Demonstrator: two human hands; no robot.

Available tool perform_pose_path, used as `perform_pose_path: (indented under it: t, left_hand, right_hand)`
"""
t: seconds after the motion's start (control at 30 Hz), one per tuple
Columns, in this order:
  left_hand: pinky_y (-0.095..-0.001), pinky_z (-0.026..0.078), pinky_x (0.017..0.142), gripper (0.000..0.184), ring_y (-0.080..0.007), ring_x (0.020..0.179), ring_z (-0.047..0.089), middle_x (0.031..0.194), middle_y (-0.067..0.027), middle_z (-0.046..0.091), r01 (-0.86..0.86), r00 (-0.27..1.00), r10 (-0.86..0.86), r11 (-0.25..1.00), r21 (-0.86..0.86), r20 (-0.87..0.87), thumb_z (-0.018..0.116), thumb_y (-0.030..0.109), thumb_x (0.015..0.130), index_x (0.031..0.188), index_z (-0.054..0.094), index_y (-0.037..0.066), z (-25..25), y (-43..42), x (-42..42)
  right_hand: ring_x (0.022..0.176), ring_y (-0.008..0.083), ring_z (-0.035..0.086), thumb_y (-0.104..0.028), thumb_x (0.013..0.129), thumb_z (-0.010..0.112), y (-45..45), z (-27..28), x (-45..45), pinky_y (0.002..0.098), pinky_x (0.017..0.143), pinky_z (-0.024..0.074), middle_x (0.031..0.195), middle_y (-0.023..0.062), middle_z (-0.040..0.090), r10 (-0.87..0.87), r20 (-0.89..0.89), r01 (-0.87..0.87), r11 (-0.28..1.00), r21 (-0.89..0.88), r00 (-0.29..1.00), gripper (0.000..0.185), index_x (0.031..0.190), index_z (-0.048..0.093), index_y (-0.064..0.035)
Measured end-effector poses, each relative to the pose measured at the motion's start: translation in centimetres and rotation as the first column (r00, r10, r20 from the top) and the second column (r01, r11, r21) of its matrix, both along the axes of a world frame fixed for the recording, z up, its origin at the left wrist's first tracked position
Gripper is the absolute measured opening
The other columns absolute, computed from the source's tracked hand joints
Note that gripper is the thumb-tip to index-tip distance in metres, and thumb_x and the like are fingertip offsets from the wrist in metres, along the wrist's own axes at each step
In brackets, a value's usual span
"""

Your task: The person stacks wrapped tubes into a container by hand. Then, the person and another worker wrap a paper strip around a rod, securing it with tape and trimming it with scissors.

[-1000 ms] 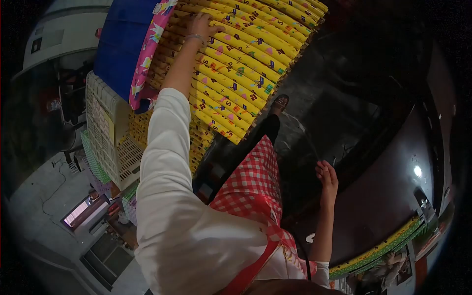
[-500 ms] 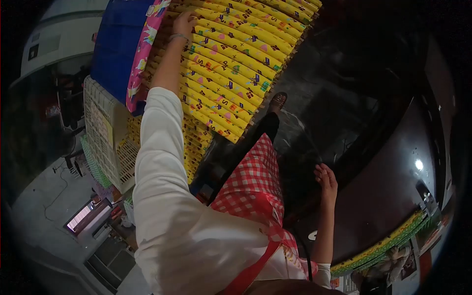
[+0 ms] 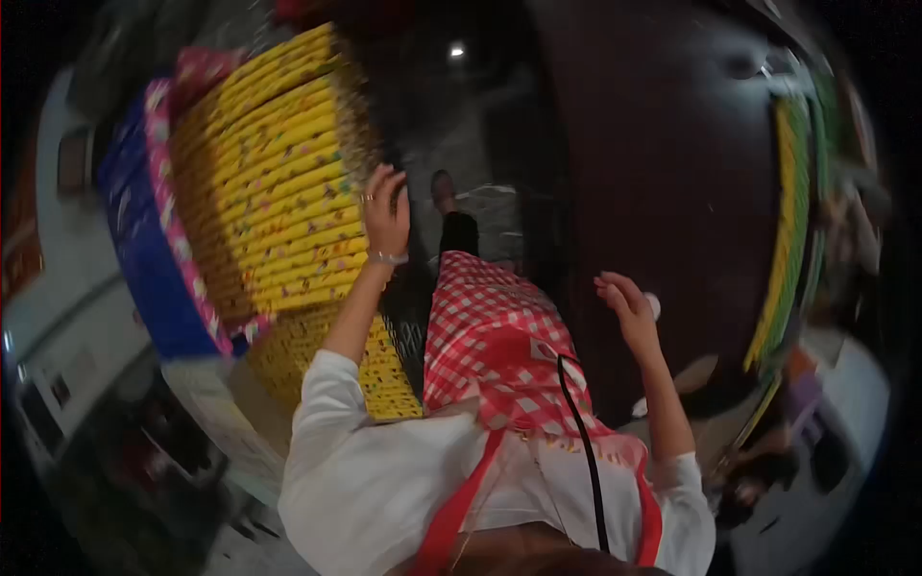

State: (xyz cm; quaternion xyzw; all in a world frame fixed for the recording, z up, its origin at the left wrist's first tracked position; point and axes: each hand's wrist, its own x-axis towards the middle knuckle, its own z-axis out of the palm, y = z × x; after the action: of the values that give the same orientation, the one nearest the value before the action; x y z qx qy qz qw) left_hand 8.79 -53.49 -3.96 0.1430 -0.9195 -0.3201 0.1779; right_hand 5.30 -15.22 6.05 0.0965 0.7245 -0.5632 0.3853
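My left hand (image 3: 387, 213) hangs beside the end face of a big stack of yellow patterned paper rolls (image 3: 279, 182). Its fingers are loosely bent and apart, with nothing in them. My right hand (image 3: 629, 305) is held above or in front of a dark table (image 3: 663, 182), its fingers partly stretched and holding nothing. A small round white thing (image 3: 654, 306) shows just behind the right hand; what it is I cannot tell. The picture is blurred by motion.
A blue bin (image 3: 158, 259) with a pink patterned strip (image 3: 178, 216) stands left of the rolls. More yellow rolls (image 3: 317, 360) lie lower down. Yellow and green rolls (image 3: 789, 230) line the table's far right edge. My foot (image 3: 443, 192) is on the dark floor.
My left hand has come off the top of the yellow rolls and moved right, to their end. My view has turned toward the dark table. The right hand remains without anything in it.
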Motion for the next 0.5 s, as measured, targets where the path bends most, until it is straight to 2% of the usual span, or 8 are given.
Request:
perform_pose_path:
  t: [0.1,0.2,0.23,0.3,0.33,0.4,0.43,0.5]
  left_hand:
    - [-0.0391,0.040,0.091,0.020,-0.0294,0.115,0.042,0.118,-0.0106,0.046,0.379,0.924,-0.359,0.905,0.193,-0.134,0.055,0.003,0.082,0.103,0.056,0.003,1.5,11.9,0.2]
    - [-0.0396,0.041,0.090,0.021,-0.0304,0.114,0.044,0.116,-0.0108,0.049,0.652,0.753,-0.626,0.671,0.353,-0.201,0.056,0.001,0.081,0.101,0.056,0.002,3.5,21.1,1.9]
    - [-0.0390,0.041,0.089,0.023,-0.0304,0.112,0.046,0.112,-0.0107,0.051,0.749,0.653,-0.718,0.564,0.348,-0.242,0.056,0.000,0.080,0.102,0.056,0.003,4.9,23.6,1.9]
    - [-0.0381,0.041,0.088,0.026,-0.0306,0.110,0.048,0.110,-0.0116,0.053,0.844,0.479,-0.859,0.393,0.365,-0.182,0.057,-0.001,0.078,0.103,0.056,0.004,5.4,27.1,2.4]
    - [-0.0378,0.041,0.087,0.028,-0.0305,0.110,0.048,0.109,-0.0121,0.054,0.914,0.343,-0.923,0.285,0.289,-0.173,0.057,-0.002,0.076,0.103,0.057,0.004,5.7,28.6,2.2]
    - [-0.0384,0.041,0.088,0.027,-0.0306,0.108,0.049,0.109,-0.0120,0.054,0.974,0.150,-0.972,0.114,0.195,-0.182,0.055,-0.002,0.077,0.103,0.056,0.003,6.1,30.8,1.4]
    - [-0.0385,0.041,0.087,0.027,-0.0306,0.106,0.050,0.108,-0.0120,0.055,0.975,0.131,-0.975,0.094,0.203,-0.180,0.054,-0.003,0.077,0.103,0.056,0.003,6.7,31.3,1.4]
    - [-0.0380,0.042,0.086,0.027,-0.0305,0.103,0.051,0.107,-0.0123,0.055,0.969,0.132,-0.985,0.105,0.224,-0.113,0.054,-0.003,0.077,0.102,0.057,0.003,7.2,32.9,0.7]
  right_hand:
    - [0.092,0.0122,0.056,-0.018,0.089,0.048,3.5,2.4,3.8,0.0242,0.079,0.0432,0.103,0.0076,0.059,-0.122,-0.139,0.136,0.986,0.097,0.983,0.028,0.112,0.053,-0.0016]
    - [0.086,0.0137,0.058,-0.017,0.087,0.051,6.7,4.6,8.4,0.0257,0.075,0.0451,0.098,0.0082,0.061,-0.246,-0.260,0.307,0.924,0.227,0.934,0.025,0.107,0.056,-0.0027]
    - [0.087,0.0166,0.059,-0.017,0.087,0.050,7.8,5.1,10.0,0.0273,0.074,0.0456,0.098,0.0090,0.061,-0.261,-0.325,0.351,0.899,0.260,0.909,0.025,0.107,0.056,-0.0029]
    - [0.086,0.0122,0.057,-0.016,0.087,0.050,9.9,5.4,13.1,0.0254,0.075,0.0449,0.099,0.0053,0.061,-0.383,-0.353,0.484,0.835,0.264,0.854,0.025,0.109,0.056,-0.0047]
    - [0.087,0.0132,0.057,-0.016,0.088,0.050,11.0,5.2,14.8,0.0252,0.075,0.0450,0.099,0.0059,0.061,-0.440,-0.388,0.553,0.794,0.253,0.810,0.024,0.108,0.056,-0.0042]
    - [0.088,0.0143,0.058,-0.015,0.088,0.050,13.5,4.8,17.8,0.0252,0.075,0.0451,0.097,0.0074,0.061,-0.572,-0.469,0.713,0.671,0.203,0.673,0.024,0.107,0.056,-0.0034]
    - [0.079,0.0176,0.058,-0.016,0.086,0.052,15.2,3.9,19.4,0.0285,0.068,0.0451,0.092,0.0109,0.061,-0.574,-0.598,0.805,0.549,0.225,0.559,0.022,0.102,0.058,-0.0019]
    - [0.076,0.0176,0.057,-0.017,0.086,0.053,20.6,1.8,22.6,0.0289,0.067,0.0443,0.088,0.0116,0.060,-0.614,-0.728,0.950,0.258,0.178,0.304,0.020,0.098,0.058,-0.0016]
